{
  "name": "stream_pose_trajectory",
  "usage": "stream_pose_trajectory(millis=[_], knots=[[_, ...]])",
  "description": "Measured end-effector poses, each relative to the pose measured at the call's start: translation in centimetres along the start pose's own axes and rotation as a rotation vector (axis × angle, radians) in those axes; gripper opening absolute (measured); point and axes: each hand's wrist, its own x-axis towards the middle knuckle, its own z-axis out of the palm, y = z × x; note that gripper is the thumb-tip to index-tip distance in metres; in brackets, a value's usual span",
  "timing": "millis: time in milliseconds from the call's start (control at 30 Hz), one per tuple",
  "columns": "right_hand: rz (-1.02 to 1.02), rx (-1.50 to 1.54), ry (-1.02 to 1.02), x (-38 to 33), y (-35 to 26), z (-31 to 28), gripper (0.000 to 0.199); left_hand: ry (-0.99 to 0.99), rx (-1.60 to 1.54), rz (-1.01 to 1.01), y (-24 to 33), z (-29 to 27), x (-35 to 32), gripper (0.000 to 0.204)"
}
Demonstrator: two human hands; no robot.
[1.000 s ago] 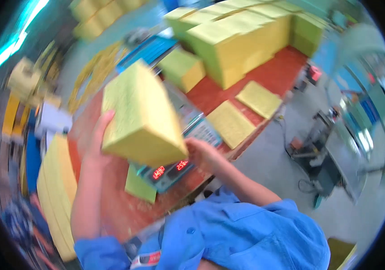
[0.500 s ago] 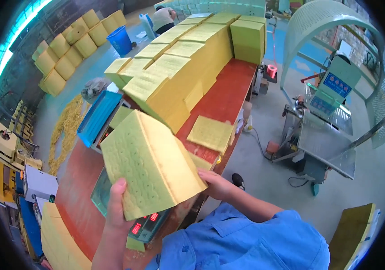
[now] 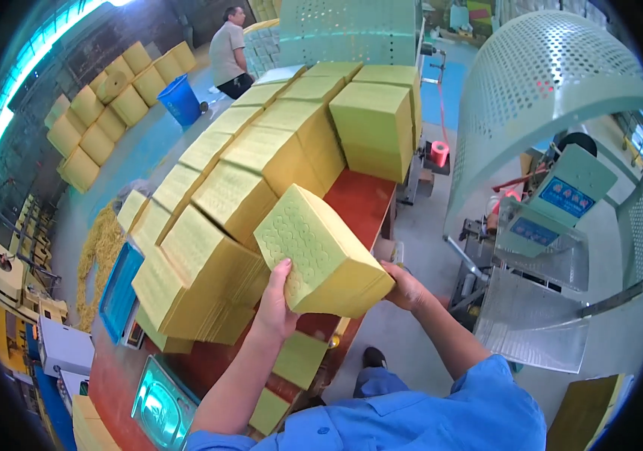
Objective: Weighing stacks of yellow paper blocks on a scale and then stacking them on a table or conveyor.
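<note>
Between both hands I hold a thick stack of yellow paper [image 3: 314, 255], tilted in the air, with a pattern of punched curves on its upper face. My left hand [image 3: 279, 304] grips its near left side, thumb on the patterned face. My right hand [image 3: 404, 287] clasps the right end, its fingers partly hidden. Just beyond, rows of similar yellow paper stacks [image 3: 261, 154] stand on a red table [image 3: 363, 197]. A scale with a shiny platform [image 3: 162, 406] sits left of my left forearm. Flat yellow paper pieces [image 3: 299, 359] lie below the held stack.
A blue tray [image 3: 120, 289] is at the table's left. On the right stands a machine with a perforated metal guard [image 3: 536, 68]. A pink twine roll [image 3: 439, 153] is near the table's far right corner. A blue bin [image 3: 180, 100] and another person [image 3: 229, 56] are farther back.
The held stack has moved right and away from above the scale, toward the rows. The scale platform is now uncovered. In the background, the other person has gone from bending to standing upright.
</note>
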Motion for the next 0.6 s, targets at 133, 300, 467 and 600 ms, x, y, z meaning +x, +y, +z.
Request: stream_pose_trajectory(millis=[133,300,467,600], knots=[[-0.048,0.02,0.165,2.8,-3.5,-0.7,0.042,0.144,0.365,0.355,-0.1,2.6,5.6,0.059],[-0.117,0.127,0.281,4.4,-5.5,-3.4,0.044,0.481,1.667,1.237,3.0,7.0,7.2,0.067],[-0.224,0.308,0.08,3.7,-1.7,-5.3,0.044,-0.411,1.839,0.958,4.4,6.4,8.1,0.07],[-0.038,0.314,-0.153,-0.7,0.0,-3.5,0.041,-0.464,1.904,0.867,5.2,8.5,6.0,0.075]])
